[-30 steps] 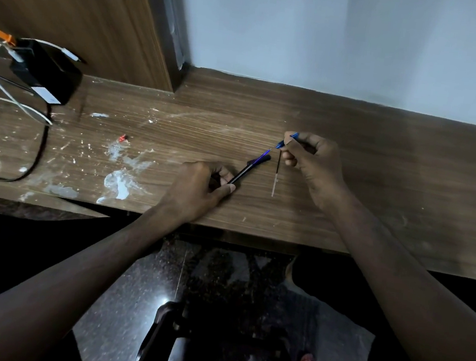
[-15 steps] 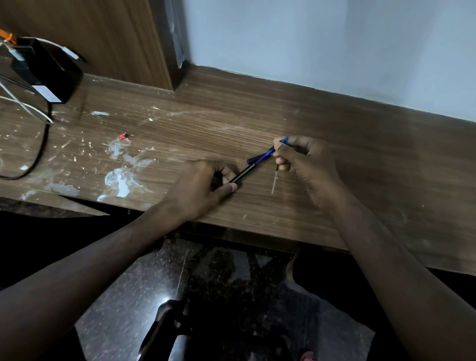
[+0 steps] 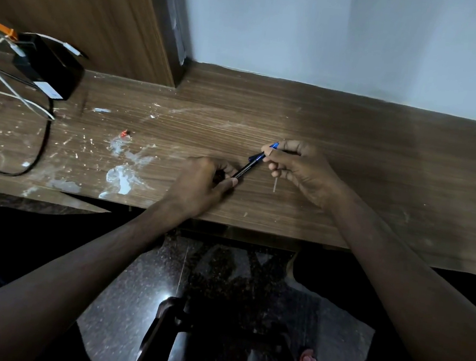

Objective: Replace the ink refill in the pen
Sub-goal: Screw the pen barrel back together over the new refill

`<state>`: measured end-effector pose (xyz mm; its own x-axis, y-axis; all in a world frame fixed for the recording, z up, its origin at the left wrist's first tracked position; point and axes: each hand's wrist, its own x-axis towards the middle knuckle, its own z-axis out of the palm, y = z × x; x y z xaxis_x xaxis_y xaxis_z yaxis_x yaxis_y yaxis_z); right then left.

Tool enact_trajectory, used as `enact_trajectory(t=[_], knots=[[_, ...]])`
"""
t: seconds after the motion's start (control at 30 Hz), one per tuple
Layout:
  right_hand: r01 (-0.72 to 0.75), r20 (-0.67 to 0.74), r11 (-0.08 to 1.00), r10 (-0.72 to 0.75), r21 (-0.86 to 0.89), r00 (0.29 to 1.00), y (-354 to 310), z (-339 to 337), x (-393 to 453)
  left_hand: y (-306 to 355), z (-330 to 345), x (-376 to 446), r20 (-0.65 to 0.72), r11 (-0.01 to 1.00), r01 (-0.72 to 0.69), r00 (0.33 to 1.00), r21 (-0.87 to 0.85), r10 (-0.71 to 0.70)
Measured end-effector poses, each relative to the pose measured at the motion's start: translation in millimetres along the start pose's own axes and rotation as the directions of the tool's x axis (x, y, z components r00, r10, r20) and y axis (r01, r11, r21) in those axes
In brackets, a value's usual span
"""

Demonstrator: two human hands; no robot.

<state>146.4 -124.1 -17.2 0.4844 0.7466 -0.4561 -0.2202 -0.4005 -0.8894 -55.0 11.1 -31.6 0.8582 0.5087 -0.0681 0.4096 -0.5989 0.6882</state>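
Pen [image 3: 245, 168] held low over desk [image 3: 380, 167], barrel pinched by left hand [image 3: 201, 180], blue end pinched by right hand [image 3: 298, 165]; thin refill [image 3: 275, 185] lies just beside; parts are best kept in line and pushed gently.

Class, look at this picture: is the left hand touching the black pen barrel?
Touching. The head view shows the left hand pinching the lower end of the black pen barrel between thumb and fingers, with no gap.

Pen [image 3: 245, 168] print unreadable.
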Motion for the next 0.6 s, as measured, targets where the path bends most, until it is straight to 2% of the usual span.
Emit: enact_trajectory(t=[0.1, 0.2, 0.37, 0.47, 0.6], knots=[[0.009, -0.049, 0.999, -0.011, -0.047, 0.999, 2, 0, 1, 3, -2, 0, -0.013, 0.999, -0.043, 0.999, -0.02, 0.043], [0.021, -0.036, 0.997, -0.024, -0.076, 0.999, 3, 0, 2, 4, -2, -1, -0.029, 0.999, -0.039, 0.999, -0.021, 0.039], [0.019, -0.074, 0.998, -0.023, -0.059, 0.997, 7, 5, 2, 9, -3, -3, -0.096, 0.998, -0.069, 0.993, 0.011, 0.07], [0.01, -0.099, 1.0, -0.01, -0.007, 0.995, 6, 8, 0, 13, -3, -2, -0.115, 0.997, -0.073, 0.991, -0.002, 0.072], [-0.006, -0.07, 0.989, 0.016, 0.149, 0.997, 0, 6, -1, 12, -4, 1, -0.08, 0.999, -0.043, 0.996, -0.008, 0.043]])
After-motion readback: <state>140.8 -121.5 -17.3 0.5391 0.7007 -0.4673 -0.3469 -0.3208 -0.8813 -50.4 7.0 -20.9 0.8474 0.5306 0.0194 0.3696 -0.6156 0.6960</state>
